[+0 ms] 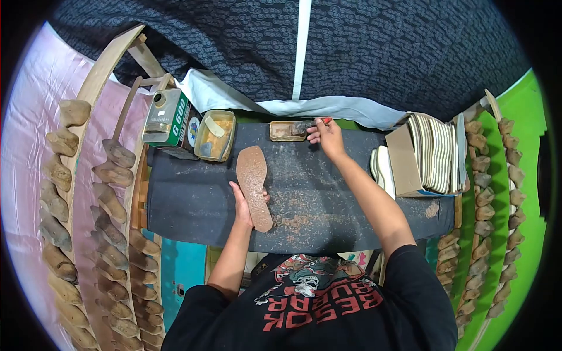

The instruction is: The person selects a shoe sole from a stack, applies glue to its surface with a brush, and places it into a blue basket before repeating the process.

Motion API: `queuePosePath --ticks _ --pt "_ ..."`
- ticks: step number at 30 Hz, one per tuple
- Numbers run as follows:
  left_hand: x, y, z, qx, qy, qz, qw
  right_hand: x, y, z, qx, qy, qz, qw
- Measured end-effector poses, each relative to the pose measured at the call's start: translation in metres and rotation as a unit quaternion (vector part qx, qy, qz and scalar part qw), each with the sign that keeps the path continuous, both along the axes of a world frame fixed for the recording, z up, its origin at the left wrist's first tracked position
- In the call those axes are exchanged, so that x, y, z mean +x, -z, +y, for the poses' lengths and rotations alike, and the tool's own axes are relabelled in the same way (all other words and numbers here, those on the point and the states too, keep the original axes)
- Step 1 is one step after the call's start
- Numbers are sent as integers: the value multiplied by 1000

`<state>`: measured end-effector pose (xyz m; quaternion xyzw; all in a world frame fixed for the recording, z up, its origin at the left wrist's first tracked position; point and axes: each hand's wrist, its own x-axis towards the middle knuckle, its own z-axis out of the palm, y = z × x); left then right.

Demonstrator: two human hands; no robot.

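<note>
A: Where's the sole?
B: The brown sole (252, 181) is above the near middle of the dark-covered table (202, 202), toe end pointing away from the person. Its face has a wet-looking shine.

A: Who's got hold of it?
B: The left hand (244, 206). It's closed round the heel half, thumb on one edge and fingertips showing at the other.

A: And the right hand (329, 138)?
B: Well apart from the left, out at the far edge. It grips a red-ended tool (325, 120) — probably a brush, though the far end is too dark and small to be sure — at the right end of the small tray (281, 130).

A: What's around them?
B: Left of that tray is a yellowish tub (233, 124) with amber stuff and a pale scraper-like piece (215, 126) inside. Just beside the tub stands the G 600 can (168, 120).

A: And over on the right?
B: An open carton (403, 158) packed with striped, sole-shaped pieces (430, 153), standing on edge. More pale pieces (384, 171) lean just beside it. Crumbs are scattered over the cloth — thickest near the middle — and wooden lasts (56, 200) line the racks on both sides.
</note>
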<state>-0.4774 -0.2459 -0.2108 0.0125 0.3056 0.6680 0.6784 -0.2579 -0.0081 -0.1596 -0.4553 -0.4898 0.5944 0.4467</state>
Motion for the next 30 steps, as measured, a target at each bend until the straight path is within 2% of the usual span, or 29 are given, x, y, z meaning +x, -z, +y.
queuePosePath --ticks 6,8,12,14,17,20,21,24,26,30 --pt "8 -8 2 -13 0 20 1000 -8 26 9 -69 13 -17 997" --pt "13 -10 3 7 7 15 1000 -1 35 13 -162 18 16 986" --pt "20 -8 11 -8 36 13 999 14 18 -1 -187 24 9 982" --pt "24 -5 14 0 64 16 998 26 14 -15 -198 58 40 978" --pt "33 -9 19 -5 90 46 995 49 27 -44 -185 79 28 979" --pt "47 -12 26 -9 100 80 992 53 17 -112 -207 7 25 978" --pt "54 -13 30 -20 89 87 992 51 11 -138 -228 -51 36 972" --pt "66 -9 36 -37 91 79 992 53 24 -198 -334 -217 112 910" --pt "77 -28 42 -80 74 76 991 47 14 -223 -346 -226 129 902" --pt "104 -28 60 -43 31 109 993 56 0 -214 -343 -274 163 884"
